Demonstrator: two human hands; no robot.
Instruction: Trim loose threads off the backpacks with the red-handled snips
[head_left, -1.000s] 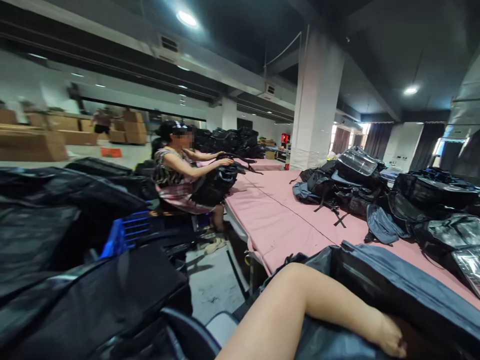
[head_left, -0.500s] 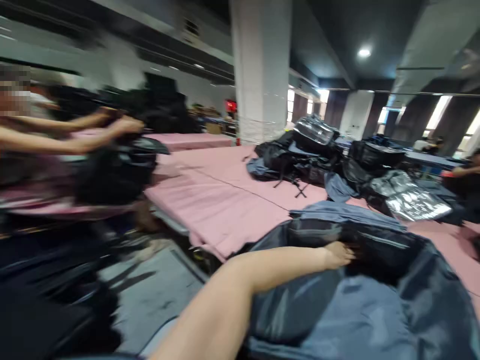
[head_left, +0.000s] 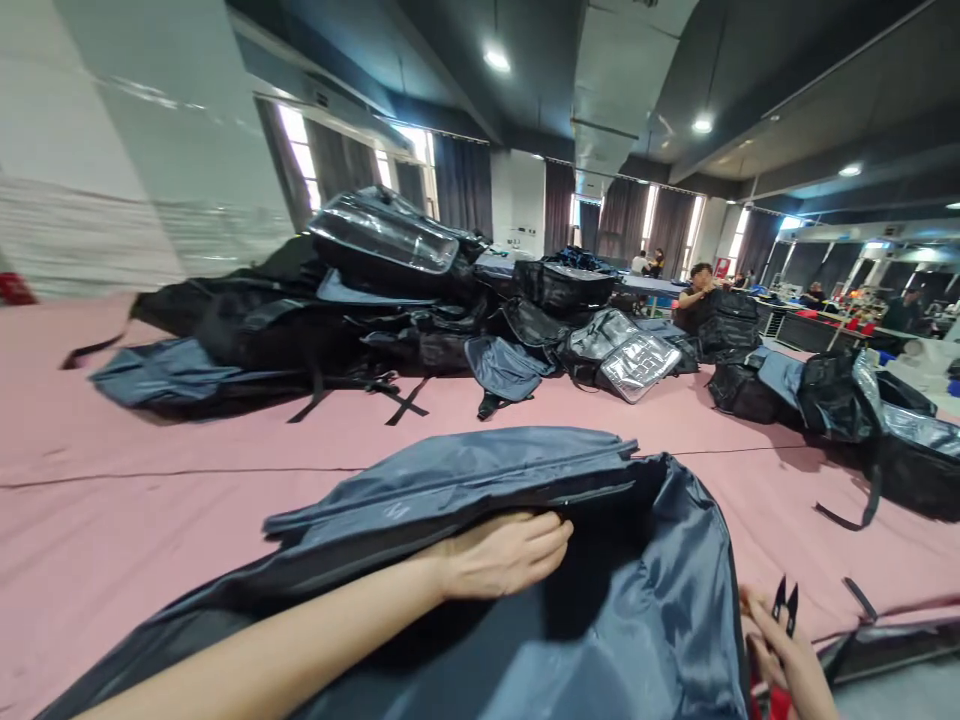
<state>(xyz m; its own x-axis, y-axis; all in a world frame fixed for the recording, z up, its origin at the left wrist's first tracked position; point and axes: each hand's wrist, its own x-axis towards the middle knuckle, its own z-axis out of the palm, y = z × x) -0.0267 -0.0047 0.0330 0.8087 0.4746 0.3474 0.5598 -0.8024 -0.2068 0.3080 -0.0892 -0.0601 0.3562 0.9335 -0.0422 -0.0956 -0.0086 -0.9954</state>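
A large open bag [head_left: 600,650] with a shiny blue-grey lining lies in front of me, its mouth toward me. My left hand [head_left: 510,552] reaches inside, fingers curled together against the upper inner wall, just under a zipper; its fingertips are partly hidden and seem to pinch the lining there. At the lower right, outside the bag's side edge, my right hand [head_left: 780,640] is closed round a pair of thread snips [head_left: 785,605]. Their black blades point up, and a bit of red handle shows below. Fingers of this hand also touch the bag's side.
Pink cloth [head_left: 187,520] covers the table. Across it lies a heap of black and blue-grey bags [head_left: 247,340], some with clear plastic panels. More bags [head_left: 832,400] lie at right, one strap trailing. Behind them a person [head_left: 699,285] handles a black bag. A white pillar [head_left: 150,150] rises left.
My view has swung right, and the co-worker at left is out of sight. My left hand is still inside the bag. My right hand with the snips has come into view.
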